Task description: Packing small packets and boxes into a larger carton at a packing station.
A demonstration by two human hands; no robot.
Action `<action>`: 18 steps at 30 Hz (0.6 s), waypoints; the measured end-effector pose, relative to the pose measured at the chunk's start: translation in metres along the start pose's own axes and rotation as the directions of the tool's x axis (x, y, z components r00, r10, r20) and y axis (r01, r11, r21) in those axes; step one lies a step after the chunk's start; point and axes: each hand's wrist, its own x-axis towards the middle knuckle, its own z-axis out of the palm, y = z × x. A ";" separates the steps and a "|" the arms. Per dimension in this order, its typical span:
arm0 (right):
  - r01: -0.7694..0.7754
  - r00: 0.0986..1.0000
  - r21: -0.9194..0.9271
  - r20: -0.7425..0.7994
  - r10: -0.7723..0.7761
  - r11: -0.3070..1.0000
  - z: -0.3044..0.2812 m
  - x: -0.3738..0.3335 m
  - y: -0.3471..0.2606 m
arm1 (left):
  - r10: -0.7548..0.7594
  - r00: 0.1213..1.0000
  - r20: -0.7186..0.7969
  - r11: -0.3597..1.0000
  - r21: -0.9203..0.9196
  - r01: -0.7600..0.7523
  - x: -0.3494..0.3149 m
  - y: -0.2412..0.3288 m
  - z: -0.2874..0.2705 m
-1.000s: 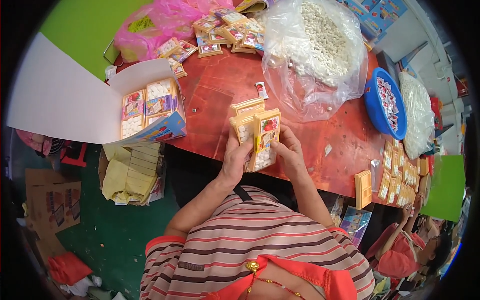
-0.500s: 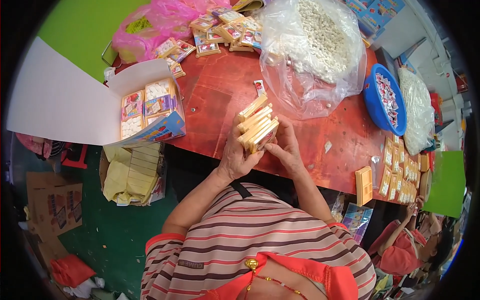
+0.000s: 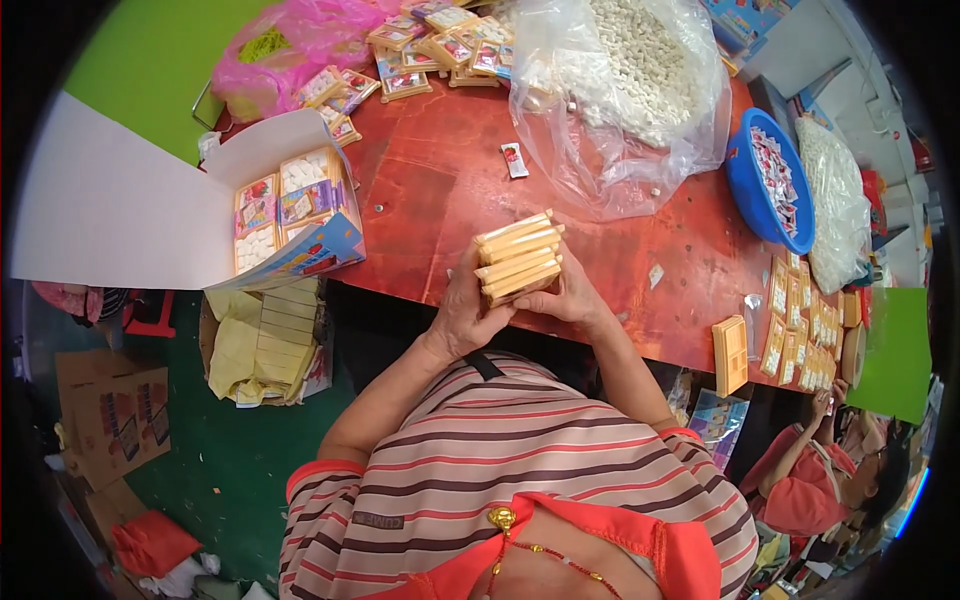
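Observation:
Between my two hands is a stack of flat tan packs (image 3: 520, 258), held over the near edge of the red table (image 3: 430, 180). My left hand (image 3: 463, 308) is closed round the stack's left side, and my right hand (image 3: 568, 295) grips its right side with the thumb along the near face. Only the packs' edges show well; their faces are mostly hidden. A small red and white sachet (image 3: 514, 160) lies beyond the stack. To the left stands an open box (image 3: 335, 245) with similar packs, some filled with white pieces, in it.
At the back are a pink plastic bag (image 3: 290, 60), a pile of packs (image 3: 450, 47) and a clear bag of white pieces (image 3: 640, 80). On the right are a blue basin (image 3: 745, 185) of sachets, tan trays (image 3: 730, 355) and rows of packs (image 3: 790, 330). Another person (image 3: 800, 480) sits there.
The stack has been squared up: its packs were fanned and slanted, and now lie more evenly together. Both hands stay on it. The view has shifted slightly.

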 end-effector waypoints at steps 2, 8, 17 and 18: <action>0.088 0.996 -0.204 0.047 -0.080 0.975 0.003 0.006 0.001 | -0.082 0.997 -0.012 0.985 -0.154 0.079 -0.009 -0.004 0.006; -0.114 0.993 0.078 0.023 0.112 0.990 0.012 -0.009 -0.002 | -0.164 0.982 -0.092 0.919 -0.376 0.118 -0.016 -0.008 0.013; -0.083 0.986 0.099 -0.139 0.097 0.992 0.047 0.023 -0.028 | -0.136 0.974 -0.183 0.962 -0.259 0.086 -0.010 0.036 -0.027; -0.118 0.976 0.119 -0.172 0.137 0.986 0.049 0.026 -0.036 | -0.182 0.960 -0.214 0.944 -0.311 0.109 -0.010 0.048 -0.032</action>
